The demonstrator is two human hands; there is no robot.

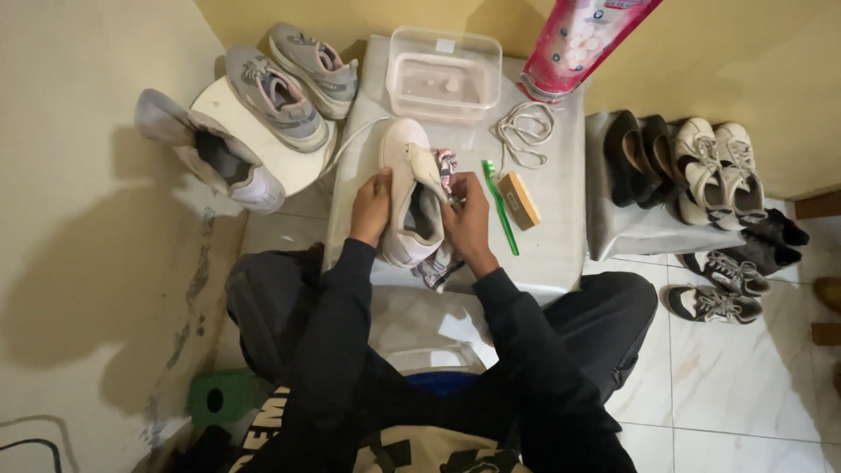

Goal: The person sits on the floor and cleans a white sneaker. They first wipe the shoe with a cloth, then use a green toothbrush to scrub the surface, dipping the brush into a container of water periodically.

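White low table on marble floor; both hands' grip closed around white sneaker.

Both hands, left and right, curl inward, facing each other, dark-sleeved forearms converging.

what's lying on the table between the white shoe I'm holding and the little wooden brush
A green toothbrush lies between the white shoe and the wooden brush, close against the brush, as the head view shows.

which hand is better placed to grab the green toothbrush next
Right, probably. The right hand grips the white lace-less sneaker on the side where the green toothbrush lies, close beside it. The left hand holds the shoe's far side and would have to cross over.
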